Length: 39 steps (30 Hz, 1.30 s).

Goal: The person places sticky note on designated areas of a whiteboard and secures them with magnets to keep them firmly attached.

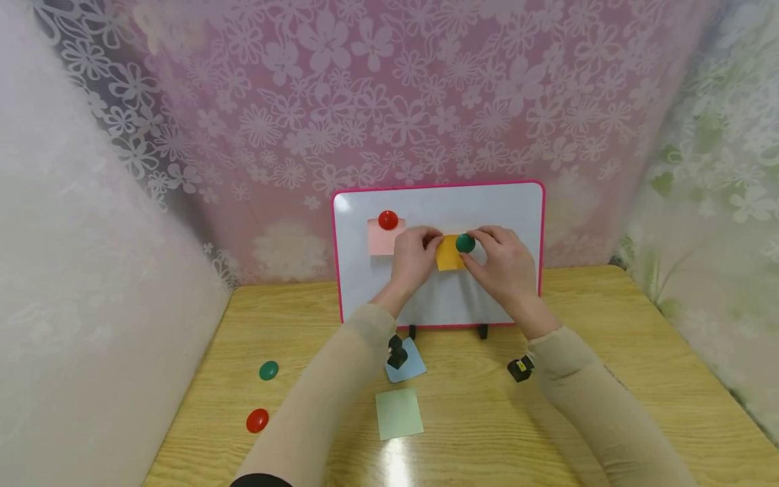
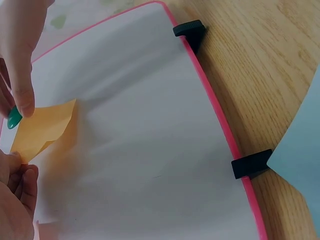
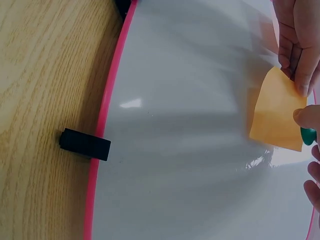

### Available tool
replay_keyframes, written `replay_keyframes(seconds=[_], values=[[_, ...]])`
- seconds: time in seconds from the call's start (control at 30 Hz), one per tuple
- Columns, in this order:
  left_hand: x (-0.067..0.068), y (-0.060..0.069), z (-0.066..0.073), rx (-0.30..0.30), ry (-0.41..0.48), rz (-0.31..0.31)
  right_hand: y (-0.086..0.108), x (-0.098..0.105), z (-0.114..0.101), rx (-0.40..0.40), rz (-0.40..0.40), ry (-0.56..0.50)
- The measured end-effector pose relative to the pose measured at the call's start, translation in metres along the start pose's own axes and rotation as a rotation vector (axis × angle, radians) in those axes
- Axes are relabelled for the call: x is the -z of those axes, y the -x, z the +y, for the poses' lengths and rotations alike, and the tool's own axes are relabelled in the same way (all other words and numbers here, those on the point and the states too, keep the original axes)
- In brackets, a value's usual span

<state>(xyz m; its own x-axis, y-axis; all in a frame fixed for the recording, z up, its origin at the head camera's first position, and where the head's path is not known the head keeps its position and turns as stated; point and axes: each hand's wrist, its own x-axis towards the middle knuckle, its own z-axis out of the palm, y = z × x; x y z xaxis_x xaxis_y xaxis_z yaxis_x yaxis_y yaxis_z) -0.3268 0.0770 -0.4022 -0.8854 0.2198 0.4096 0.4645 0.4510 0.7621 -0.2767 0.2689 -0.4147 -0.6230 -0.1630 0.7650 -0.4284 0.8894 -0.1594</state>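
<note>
An orange sticky note (image 1: 448,256) lies against the pink-framed whiteboard (image 1: 438,304), its lower edge standing off the surface in the wrist views. My left hand (image 1: 416,256) pinches the note's upper left corner between thumb and finger. Between the thumb and fingers of my right hand (image 1: 504,265) is a round green magnet (image 1: 465,243), held at the note's upper right part. Whether the magnet touches the board cannot be made out. To the left on the board, a pink sticky note (image 1: 381,238) hangs under a red magnet (image 1: 388,220), partly covered by my left hand.
Black feet (image 1: 483,331) hold up the board on the wooden table. Before it lie a blue note (image 1: 414,362), partly behind the left wrist camera, and a pale green note (image 1: 399,413). A green magnet (image 1: 268,370) and a red magnet (image 1: 257,421) lie at the left.
</note>
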Motion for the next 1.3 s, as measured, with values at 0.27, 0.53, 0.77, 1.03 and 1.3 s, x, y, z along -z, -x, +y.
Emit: replay_keyframes(seconds=[0.27, 0.53, 0.77, 1.03, 1.3], values=[[-0.002, -0.008, 0.004, 0.007, 0.005, -0.001, -0.008, -0.003, 0.001, -0.012, 0.017, 0.005], [0.003, -0.016, 0.009, 0.016, -0.025, 0.01, -0.021, -0.005, 0.0, -0.045, 0.013, 0.017], [0.007, -0.023, 0.014, 0.042, -0.031, 0.019, -0.033, -0.006, -0.002, -0.07, 0.006, 0.038], [0.009, -0.027, 0.016, 0.049, -0.05, 0.001, -0.042, -0.01, -0.001, -0.087, 0.003, 0.058], [0.006, -0.026, 0.019, 0.065, -0.046, 0.002, -0.044, -0.011, -0.003, -0.113, -0.029, 0.077]])
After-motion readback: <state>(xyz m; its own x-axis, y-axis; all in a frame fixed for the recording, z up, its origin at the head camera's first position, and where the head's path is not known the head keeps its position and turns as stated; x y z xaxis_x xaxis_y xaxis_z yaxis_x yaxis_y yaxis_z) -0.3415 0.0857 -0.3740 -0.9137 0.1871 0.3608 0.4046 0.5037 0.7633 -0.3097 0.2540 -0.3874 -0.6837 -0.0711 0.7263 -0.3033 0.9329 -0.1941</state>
